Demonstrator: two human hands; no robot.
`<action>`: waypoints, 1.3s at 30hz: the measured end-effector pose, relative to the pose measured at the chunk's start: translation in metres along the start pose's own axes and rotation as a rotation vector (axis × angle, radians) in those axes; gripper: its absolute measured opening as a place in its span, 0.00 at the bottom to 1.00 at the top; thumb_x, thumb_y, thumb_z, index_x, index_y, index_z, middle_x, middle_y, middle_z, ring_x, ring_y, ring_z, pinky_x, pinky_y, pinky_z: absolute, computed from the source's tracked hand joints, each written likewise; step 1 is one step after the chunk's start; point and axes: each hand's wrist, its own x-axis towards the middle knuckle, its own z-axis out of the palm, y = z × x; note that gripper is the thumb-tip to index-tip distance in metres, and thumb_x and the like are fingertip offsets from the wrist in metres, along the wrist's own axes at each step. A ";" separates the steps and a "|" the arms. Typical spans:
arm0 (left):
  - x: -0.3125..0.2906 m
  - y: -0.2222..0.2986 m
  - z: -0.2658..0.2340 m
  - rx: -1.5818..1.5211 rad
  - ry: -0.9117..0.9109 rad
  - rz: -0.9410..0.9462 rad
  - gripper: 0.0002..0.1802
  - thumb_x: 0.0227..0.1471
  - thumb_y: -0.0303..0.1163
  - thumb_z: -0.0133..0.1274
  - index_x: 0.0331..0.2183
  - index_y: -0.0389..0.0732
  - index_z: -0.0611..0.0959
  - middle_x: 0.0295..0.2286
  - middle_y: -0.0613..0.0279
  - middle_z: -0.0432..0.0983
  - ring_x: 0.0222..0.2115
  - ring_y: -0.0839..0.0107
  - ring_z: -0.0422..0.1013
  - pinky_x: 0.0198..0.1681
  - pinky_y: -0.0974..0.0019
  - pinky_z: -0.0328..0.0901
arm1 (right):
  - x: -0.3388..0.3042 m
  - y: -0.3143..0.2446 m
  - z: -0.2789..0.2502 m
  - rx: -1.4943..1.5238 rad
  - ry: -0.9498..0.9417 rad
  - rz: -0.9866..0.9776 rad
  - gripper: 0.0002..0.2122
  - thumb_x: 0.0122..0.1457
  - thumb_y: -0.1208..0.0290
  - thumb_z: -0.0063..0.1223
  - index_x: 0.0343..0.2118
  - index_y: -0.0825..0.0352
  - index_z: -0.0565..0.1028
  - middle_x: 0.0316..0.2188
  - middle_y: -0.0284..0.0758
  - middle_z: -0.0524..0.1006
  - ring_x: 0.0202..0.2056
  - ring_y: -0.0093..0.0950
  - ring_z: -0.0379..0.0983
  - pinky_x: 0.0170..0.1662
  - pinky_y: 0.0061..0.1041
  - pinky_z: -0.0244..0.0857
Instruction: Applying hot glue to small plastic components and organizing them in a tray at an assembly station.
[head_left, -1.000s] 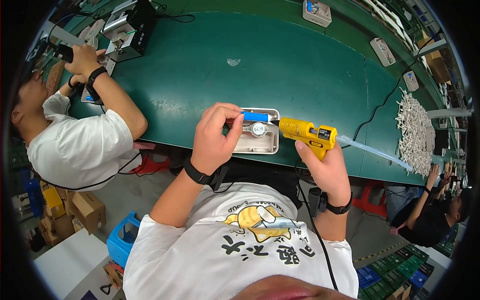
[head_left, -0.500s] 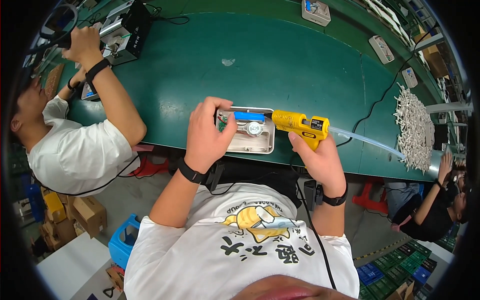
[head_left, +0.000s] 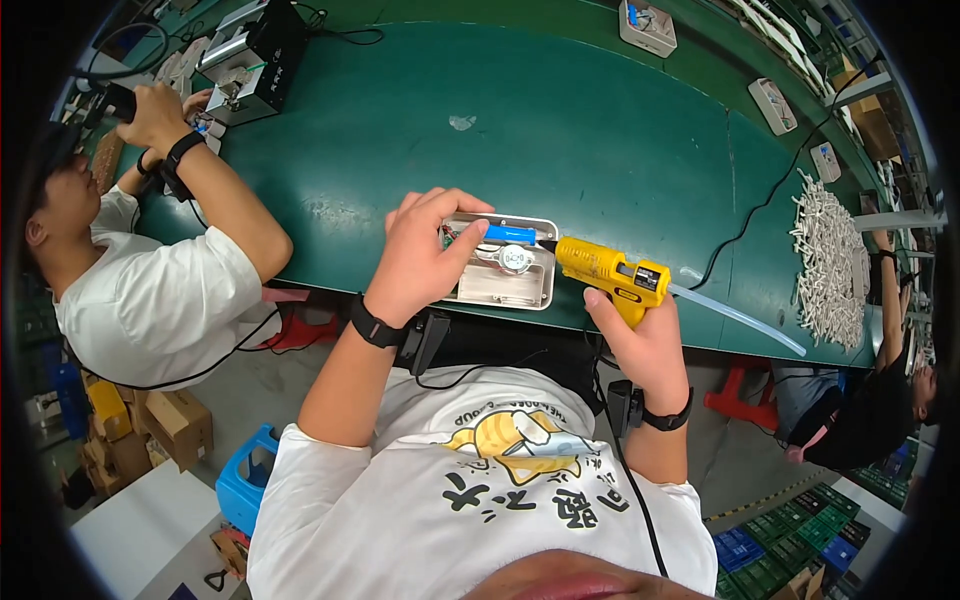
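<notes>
Dark green and broad, the bench (head_left: 600, 140) carried a pile of white pieces (head_left: 828, 265) at the right, and a co-worker in a white shirt (head_left: 165, 285) was at its left. Near the front edge lay an open white case (head_left: 505, 288); along its far side sat a blue cylinder (head_left: 511, 234), just behind a round pale disc (head_left: 515, 259). The cylinder's long axis ran left to right. The left hand (head_left: 428, 250), the nearer one, reached over the case's left part, thumb at the cylinder's left end; I could not tell whether it pinched anything. The right hand (head_left: 645, 345) was wrapped around the handle of a yellow glue gun (head_left: 600, 263), whose dark nozzle pointed left at the cylinder's right end, nearly in line with that axis. Whether they touched was too small to tell. A clear glue stick (head_left: 740, 322) stuck out behind.
</notes>
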 end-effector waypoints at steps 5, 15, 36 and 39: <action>-0.002 -0.001 0.002 -0.003 0.015 0.007 0.08 0.59 0.34 0.62 0.41 0.48 0.88 0.37 0.69 0.83 0.43 0.62 0.72 0.53 0.58 0.58 | -0.001 -0.003 0.003 0.042 0.007 0.008 0.15 0.64 0.66 0.64 0.48 0.72 0.82 0.33 0.36 0.85 0.32 0.23 0.79 0.38 0.25 0.72; -0.007 0.001 0.006 -0.001 0.043 0.038 0.08 0.60 0.32 0.62 0.41 0.45 0.87 0.37 0.66 0.82 0.42 0.62 0.71 0.53 0.58 0.60 | -0.004 -0.015 0.005 -0.168 0.000 -0.005 0.16 0.64 0.66 0.65 0.49 0.72 0.82 0.34 0.37 0.85 0.33 0.26 0.81 0.39 0.26 0.73; -0.010 -0.005 0.007 0.019 0.036 0.025 0.08 0.64 0.34 0.58 0.44 0.46 0.87 0.38 0.67 0.81 0.44 0.64 0.70 0.56 0.59 0.57 | -0.010 -0.026 0.009 -0.381 0.096 -0.155 0.12 0.59 0.64 0.69 0.34 0.69 0.81 0.26 0.37 0.82 0.26 0.34 0.79 0.33 0.31 0.72; -0.009 -0.007 0.000 0.028 0.002 0.044 0.10 0.63 0.33 0.56 0.46 0.45 0.86 0.40 0.66 0.81 0.45 0.63 0.70 0.56 0.58 0.57 | -0.004 -0.030 0.012 -0.244 0.023 -0.114 0.13 0.59 0.62 0.68 0.35 0.69 0.81 0.27 0.38 0.82 0.26 0.35 0.79 0.33 0.32 0.72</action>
